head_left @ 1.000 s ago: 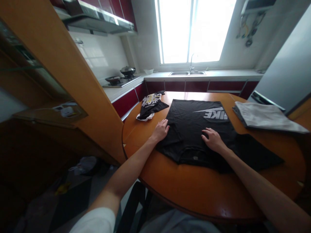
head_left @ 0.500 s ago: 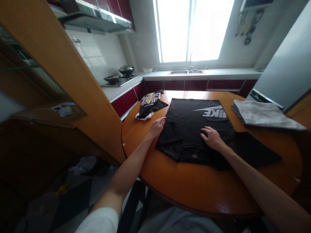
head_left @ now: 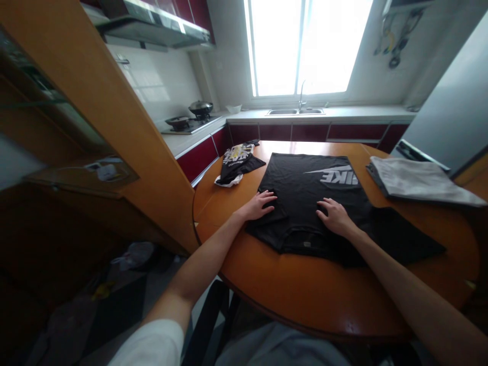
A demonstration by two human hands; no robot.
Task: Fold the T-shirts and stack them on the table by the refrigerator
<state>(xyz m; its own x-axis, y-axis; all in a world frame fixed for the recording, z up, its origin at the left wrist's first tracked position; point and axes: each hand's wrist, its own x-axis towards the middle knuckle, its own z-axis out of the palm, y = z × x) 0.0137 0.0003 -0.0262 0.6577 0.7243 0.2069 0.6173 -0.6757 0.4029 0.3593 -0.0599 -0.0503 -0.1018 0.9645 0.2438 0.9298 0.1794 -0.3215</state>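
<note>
Head camera view: a black Nike T-shirt (head_left: 295, 185) is lying spread on the orange-brown tabletop (head_left: 290, 295), its collar facing the person. The left hand (head_left: 259, 205) is resting on the shirt's left edge, fingers spread wide; the right hand (head_left: 335, 217) is resting mid-shirt, fingers parted, slightly curled. Folded light-gray fabric (head_left: 419, 179) is lying near the shirt's right side.

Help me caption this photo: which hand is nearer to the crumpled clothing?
Left. The left hand is at the edge of the black shirt, on the near side of the crumpled clothing; the right hand is farther right, over the shirt's middle.
</note>
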